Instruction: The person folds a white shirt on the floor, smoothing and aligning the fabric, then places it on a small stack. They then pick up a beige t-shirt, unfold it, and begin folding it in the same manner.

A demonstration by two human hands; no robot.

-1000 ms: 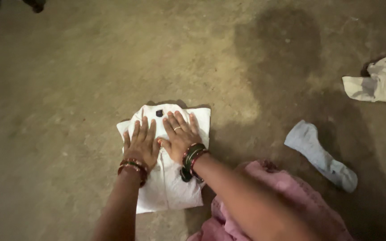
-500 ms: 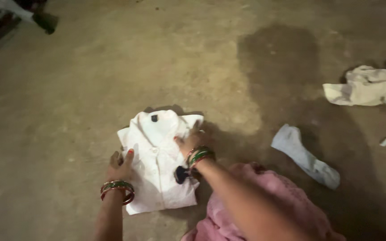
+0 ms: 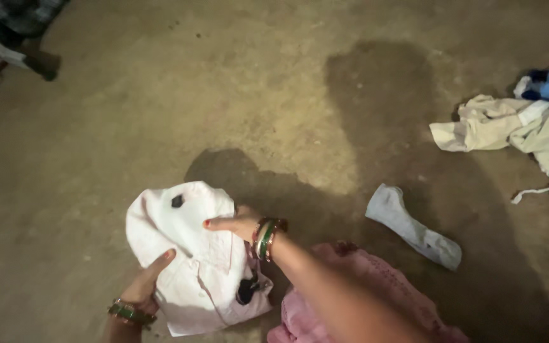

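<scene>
Folded shirt: a small white folded shirt (image 3: 189, 254) sits at the lower left, its upper end raised off the concrete floor (image 3: 160, 95) and tilted, a dark mark near the top edge and a dark patch near the lower right.
Left hand: the left hand (image 3: 147, 282) comes from below with its thumb pressed on the shirt's front and its fingers hidden behind, a pinch that seems to keep the folds from slipping open.
Right hand: the right hand (image 3: 236, 223) lies along the shirt's right edge, fingers closed on the cloth, a red-nailed finger stretched across the front; it appears to steady that side as the bundle tips.
Wrists: stacked bangles (image 3: 267, 236) ring the right wrist, a darker set the left.
Lap: pink garment (image 3: 376, 298) covers the person's knee just right of the shirt.
Nearby cloth: a pale blue sock (image 3: 414, 227) lies loose on the floor, well apart from both hands.
Far pile: crumpled cream and blue clothes (image 3: 528, 133) are heaped at the right edge, unsorted and unfolded.
</scene>
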